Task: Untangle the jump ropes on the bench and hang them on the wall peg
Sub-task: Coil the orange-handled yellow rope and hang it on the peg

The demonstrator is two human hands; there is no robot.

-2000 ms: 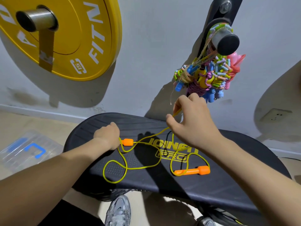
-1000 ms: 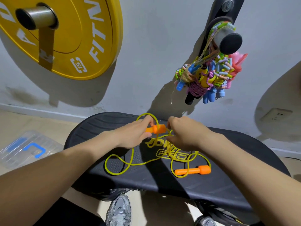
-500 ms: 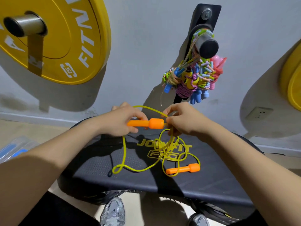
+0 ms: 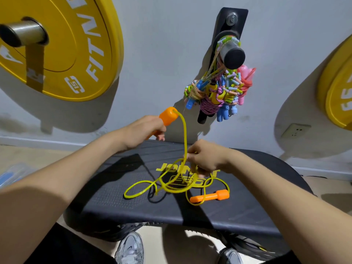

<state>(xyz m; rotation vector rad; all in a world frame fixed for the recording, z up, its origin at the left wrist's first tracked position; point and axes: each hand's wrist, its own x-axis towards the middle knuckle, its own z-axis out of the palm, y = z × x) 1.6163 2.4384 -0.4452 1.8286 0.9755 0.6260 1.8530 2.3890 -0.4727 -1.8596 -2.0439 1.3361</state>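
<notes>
A yellow jump rope [image 4: 167, 187] lies in loose tangled loops on the black bench [image 4: 118, 202]. My left hand [image 4: 144, 128] grips one orange handle [image 4: 168, 116] and holds it raised above the bench's far edge. From that handle the cord drops to my right hand [image 4: 203, 159], which pinches it just over the bench. The second orange handle [image 4: 209, 196] lies flat on the bench to the right of the loops. On the wall above, a black peg [image 4: 233, 58] carries a bundle of several colourful ropes [image 4: 217, 94].
A yellow weight plate [image 4: 62, 46] hangs on the wall at upper left, another [image 4: 339, 88] at the right edge. A wall socket [image 4: 295, 129] sits low on the right. A clear plastic box [image 4: 9, 176] lies on the floor at left. My shoes [image 4: 129, 248] show below the bench.
My left hand has lifted the orange handle up and left, away from my right hand. The cord now runs taut between them, and my right hand has dropped lower over the bench.
</notes>
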